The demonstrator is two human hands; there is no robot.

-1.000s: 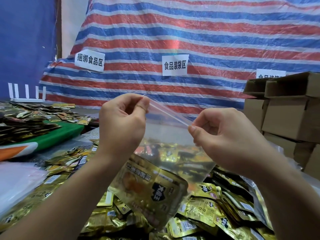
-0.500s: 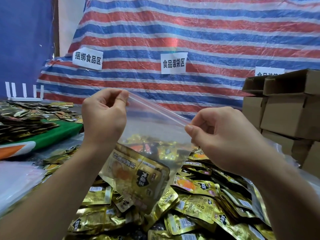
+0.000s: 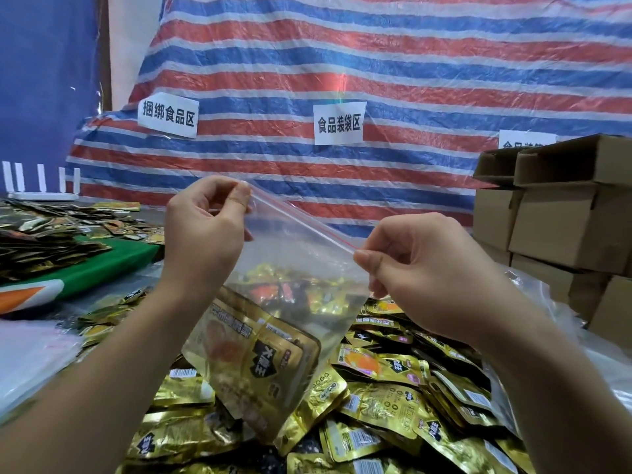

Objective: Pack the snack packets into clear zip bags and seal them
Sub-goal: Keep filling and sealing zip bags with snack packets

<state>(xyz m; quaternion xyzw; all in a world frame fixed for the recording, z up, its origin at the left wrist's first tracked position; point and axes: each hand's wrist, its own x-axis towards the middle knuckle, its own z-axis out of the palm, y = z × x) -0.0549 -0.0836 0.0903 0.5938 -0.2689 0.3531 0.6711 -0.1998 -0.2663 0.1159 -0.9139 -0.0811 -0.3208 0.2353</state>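
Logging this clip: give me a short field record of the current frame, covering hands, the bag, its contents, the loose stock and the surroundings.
left hand: left hand pinches the upper end of the bag's zip strip
right hand: right hand pinches the lower end of the zip strip
bag: clear zip bag held in the air, top edge slanting down to the right
contents: gold snack packets sit in the bag's bottom
loose stock: pile of gold packets below the bag
surroundings: cardboard boxes stacked at right; striped tarp behind with white paper signs
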